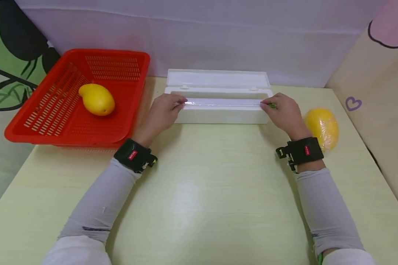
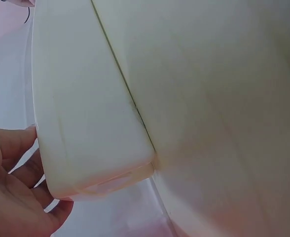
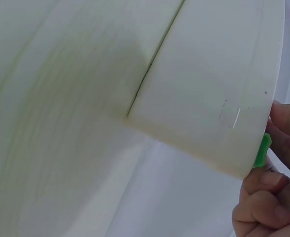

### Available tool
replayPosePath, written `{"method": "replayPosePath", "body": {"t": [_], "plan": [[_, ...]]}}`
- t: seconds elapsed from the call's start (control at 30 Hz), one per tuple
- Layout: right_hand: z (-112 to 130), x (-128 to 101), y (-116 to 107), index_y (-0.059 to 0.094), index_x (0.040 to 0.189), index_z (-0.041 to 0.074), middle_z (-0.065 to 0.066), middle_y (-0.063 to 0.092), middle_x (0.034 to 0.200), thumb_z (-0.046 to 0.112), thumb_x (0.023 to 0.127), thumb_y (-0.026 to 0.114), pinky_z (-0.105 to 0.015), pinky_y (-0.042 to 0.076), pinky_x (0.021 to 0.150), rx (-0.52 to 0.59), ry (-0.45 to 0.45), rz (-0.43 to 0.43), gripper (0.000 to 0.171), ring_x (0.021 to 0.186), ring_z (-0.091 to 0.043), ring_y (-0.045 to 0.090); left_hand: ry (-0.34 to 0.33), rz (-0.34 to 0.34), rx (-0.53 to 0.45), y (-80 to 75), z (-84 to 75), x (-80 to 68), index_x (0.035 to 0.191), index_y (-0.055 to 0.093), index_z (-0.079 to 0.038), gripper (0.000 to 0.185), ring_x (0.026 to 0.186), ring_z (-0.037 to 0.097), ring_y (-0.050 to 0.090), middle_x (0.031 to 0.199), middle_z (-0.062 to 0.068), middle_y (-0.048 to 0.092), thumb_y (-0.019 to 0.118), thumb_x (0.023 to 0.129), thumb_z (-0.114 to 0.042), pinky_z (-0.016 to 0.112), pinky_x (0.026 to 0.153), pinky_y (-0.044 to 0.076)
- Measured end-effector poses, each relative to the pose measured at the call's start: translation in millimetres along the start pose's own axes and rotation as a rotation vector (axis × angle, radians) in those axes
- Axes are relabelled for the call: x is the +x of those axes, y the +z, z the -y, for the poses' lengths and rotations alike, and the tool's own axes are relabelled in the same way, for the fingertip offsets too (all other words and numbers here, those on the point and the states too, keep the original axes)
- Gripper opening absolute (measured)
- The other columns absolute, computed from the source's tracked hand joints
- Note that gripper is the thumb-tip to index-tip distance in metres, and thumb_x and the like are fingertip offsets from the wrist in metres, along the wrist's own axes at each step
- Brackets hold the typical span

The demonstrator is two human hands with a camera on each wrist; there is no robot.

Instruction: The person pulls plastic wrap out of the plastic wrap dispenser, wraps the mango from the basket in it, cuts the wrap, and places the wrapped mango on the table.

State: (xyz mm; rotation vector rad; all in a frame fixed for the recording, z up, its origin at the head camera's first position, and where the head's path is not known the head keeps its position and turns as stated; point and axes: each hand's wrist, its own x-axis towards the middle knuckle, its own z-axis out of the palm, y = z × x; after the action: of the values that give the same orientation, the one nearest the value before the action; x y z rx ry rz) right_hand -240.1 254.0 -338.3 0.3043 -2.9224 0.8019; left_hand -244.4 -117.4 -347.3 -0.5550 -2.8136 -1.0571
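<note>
A white cling film dispenser box (image 1: 219, 116) lies open at the back of the table, its lid (image 1: 217, 78) folded back. A shiny strip of cling film (image 1: 223, 104) runs along its opening. My left hand (image 1: 180, 103) pinches the strip's left end and my right hand (image 1: 264, 105) pinches its right end, next to a small green slider (image 1: 272, 106). In the left wrist view my left hand's fingers (image 2: 17, 148) lie against the box's end (image 2: 86, 98). In the right wrist view my right hand's fingers (image 3: 263, 197) curl behind the green slider (image 3: 262, 150) at the box's edge (image 3: 209, 89).
A red slotted basket (image 1: 116, 129) holding a bare yellow mango (image 1: 97, 99) stands at the left. A second yellow mango (image 1: 321, 128), wrapped in film, lies right of my right wrist. A wall runs behind the box and a beige panel (image 1: 378, 110) flanks the right.
</note>
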Motion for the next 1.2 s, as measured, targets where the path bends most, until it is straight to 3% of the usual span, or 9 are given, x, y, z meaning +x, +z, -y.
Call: {"method": "replayPosePath", "body": {"t": [0.37,0.57,0.87,1.2], "plan": [[4.2,-0.4,-3.0,0.072,0.111,-0.004,-0.018,0.066,0.108,0.022,0.101,0.06,-0.048,0.044,0.083,-0.044,-0.002,-0.044,0.03,0.097,-0.037,0.057,-0.002,-0.061,-0.052,-4.2,1.3,2.1,0.122,0.069,-0.002,0.026,0.101,0.028,0.062,0.116,0.014,0.07,0.062,0.098,-0.008,0.041,0.094,0.052],[3.2,1.3,0.8,0.073,0.107,-0.005,-0.02,0.069,0.105,0.017,0.1,0.062,-0.043,0.037,0.077,-0.076,-0.038,-0.078,0.026,0.093,-0.036,0.049,0.01,-0.093,-0.054,-4.9,0.5,1.5,0.116,0.071,0.0,0.022,0.097,0.029,0.061,0.11,0.016,0.071,0.062,0.096,-0.005,0.041,0.093,0.052],[2.6,2.3,3.0,0.073,0.106,-0.006,-0.022,0.069,0.104,0.015,0.1,0.061,-0.04,0.033,0.076,-0.047,-0.055,-0.097,0.026,0.091,-0.035,0.047,0.027,-0.133,-0.012,-6.5,0.7,-0.1,0.11,0.072,0.0,0.018,0.093,0.029,0.061,0.106,0.015,0.071,0.063,0.096,-0.004,0.04,0.091,0.052],[0.7,3.1,3.6,0.073,0.106,-0.006,-0.022,0.068,0.1,0.015,0.099,0.062,-0.039,0.032,0.073,0.01,-0.079,-0.146,0.025,0.087,-0.034,0.047,-0.007,-0.179,-0.031,-6.1,3.0,-1.4,0.109,0.073,-0.002,0.016,0.095,0.025,0.062,0.107,0.012,0.071,0.063,0.096,-0.006,0.037,0.094,0.053]]}}
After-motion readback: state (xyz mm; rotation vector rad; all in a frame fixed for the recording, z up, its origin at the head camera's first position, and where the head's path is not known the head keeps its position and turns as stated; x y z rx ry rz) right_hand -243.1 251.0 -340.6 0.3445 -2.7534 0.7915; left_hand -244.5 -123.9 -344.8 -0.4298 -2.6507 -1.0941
